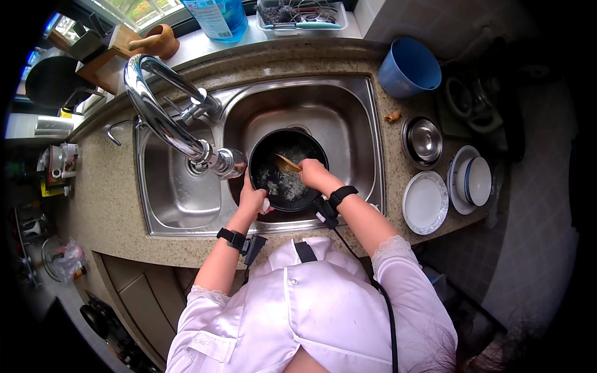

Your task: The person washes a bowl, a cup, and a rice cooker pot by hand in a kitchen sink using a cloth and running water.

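A round black pan (289, 205) is held over the right basin of a steel sink (345, 116), with whitish, foamy-looking bits and liquid in it. My left hand (253, 198) grips its near left rim; something small, white and pink shows by the fingers. In my right hand (317, 176) is a wooden spatula (287, 163), its blade inside the pan near the middle. Whether the pan rests on the basin floor I cannot tell. The chrome faucet's spout head (229, 163) hangs just left of the pan, close to its rim.
A smaller basin (182, 186) lies left. Right of the sink stand a blue bucket (410, 67), steel bowls (425, 140), a patterned plate (425, 203) and a stack with a white bowl (478, 181). On the sill are a blue bottle (217, 18) and a tray of scourers (303, 30).
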`<state>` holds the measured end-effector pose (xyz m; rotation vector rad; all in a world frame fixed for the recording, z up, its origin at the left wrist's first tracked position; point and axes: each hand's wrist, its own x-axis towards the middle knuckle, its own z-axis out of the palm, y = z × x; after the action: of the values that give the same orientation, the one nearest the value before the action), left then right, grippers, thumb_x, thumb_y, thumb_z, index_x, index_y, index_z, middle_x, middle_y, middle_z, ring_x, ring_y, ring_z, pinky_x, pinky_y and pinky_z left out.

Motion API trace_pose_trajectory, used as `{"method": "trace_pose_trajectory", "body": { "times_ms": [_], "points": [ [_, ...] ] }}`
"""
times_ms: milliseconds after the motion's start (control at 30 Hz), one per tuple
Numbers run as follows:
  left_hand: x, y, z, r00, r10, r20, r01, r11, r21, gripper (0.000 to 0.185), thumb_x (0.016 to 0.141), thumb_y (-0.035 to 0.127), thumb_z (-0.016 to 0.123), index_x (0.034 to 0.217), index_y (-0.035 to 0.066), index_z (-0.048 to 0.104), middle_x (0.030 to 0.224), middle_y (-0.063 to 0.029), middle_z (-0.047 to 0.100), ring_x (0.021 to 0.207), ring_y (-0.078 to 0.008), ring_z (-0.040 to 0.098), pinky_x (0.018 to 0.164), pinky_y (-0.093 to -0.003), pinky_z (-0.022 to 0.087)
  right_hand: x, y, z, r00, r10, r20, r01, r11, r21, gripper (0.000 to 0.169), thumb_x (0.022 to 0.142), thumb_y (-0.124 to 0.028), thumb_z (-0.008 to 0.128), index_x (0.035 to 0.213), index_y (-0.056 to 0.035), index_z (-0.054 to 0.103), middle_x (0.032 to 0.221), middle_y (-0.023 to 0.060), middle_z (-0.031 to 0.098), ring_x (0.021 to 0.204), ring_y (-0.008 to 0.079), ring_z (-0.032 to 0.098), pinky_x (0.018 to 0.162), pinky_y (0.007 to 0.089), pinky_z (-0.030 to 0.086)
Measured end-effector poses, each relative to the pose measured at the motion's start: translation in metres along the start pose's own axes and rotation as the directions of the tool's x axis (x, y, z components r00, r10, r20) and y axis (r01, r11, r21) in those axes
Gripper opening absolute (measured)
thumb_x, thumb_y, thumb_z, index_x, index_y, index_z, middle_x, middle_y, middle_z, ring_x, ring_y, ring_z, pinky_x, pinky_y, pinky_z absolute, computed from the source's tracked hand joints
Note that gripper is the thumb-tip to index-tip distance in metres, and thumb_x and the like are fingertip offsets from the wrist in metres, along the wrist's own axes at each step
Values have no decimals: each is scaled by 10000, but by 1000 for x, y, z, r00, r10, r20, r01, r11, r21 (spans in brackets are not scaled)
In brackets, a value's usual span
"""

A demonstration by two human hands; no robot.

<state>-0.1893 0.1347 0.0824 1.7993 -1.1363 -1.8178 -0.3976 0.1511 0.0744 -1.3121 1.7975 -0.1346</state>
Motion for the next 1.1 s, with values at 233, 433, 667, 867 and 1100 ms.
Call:
{"method": "trace_pose_trajectory", "body": {
  "times_ms": [233, 433, 667, 867, 1100],
  "points": [
    [-12, 16, 3, 999, -37, 0, 37, 999, -15, 910, 658, -114, 456, 1427, 272, 157, 1111, -165, 525, 687, -271, 615, 449, -369, 552, -5, -16, 4, 997, -68, 39, 66, 996, 55, 244, 764, -117, 592, 990, -50, 653, 910, 211, 631, 895, 355, 605, 808, 409, 476],
    [-11, 14, 0, 996, -91, 13, 91, 996, -25, 905, 666, -128, 433, 1425, 276, 148, 1108, -172, 523, 661, -278, 614, 434, -370, 550, -18, -19, 14, 981, -142, 130, 142, 990, 10, 259, 743, -123, 606, 989, -62, 659, 944, 201, 633, 923, 349, 599, 818, 413, 475],
    [-17, 19, 1, 993, -119, 27, 120, 991, -61, 883, 682, -125, 410, 1424, 272, 143, 1068, -182, 544, 583, -293, 612, 400, -375, 540, -26, -4, -19, 992, -22, 128, 56, 962, -266, 270, 735, -62, 567, 985, -85, 667, 955, 178, 638, 909, 339, 611, 788, 408, 494],
    [-2, -3, -4, 998, -52, 28, 52, 999, 0, 888, 677, -126, 409, 1424, 273, 142, 1086, -175, 544, 626, -290, 619, 409, -371, 546, -37, -1, -1, 979, -151, 134, 179, 956, -233, 254, 723, -81, 592, 962, -96, 674, 899, 167, 647, 877, 328, 616, 769, 407, 498],
    [-19, 25, 0, 991, -128, 49, 129, 991, -17, 905, 670, -122, 425, 1426, 280, 132, 1160, -172, 513, 658, -296, 622, 421, -370, 549, -39, -9, -4, 968, -138, 211, 172, 973, -154, 217, 737, -50, 559, 926, -57, 664, 931, 194, 639, 896, 352, 616, 782, 419, 503]
  ]
}}
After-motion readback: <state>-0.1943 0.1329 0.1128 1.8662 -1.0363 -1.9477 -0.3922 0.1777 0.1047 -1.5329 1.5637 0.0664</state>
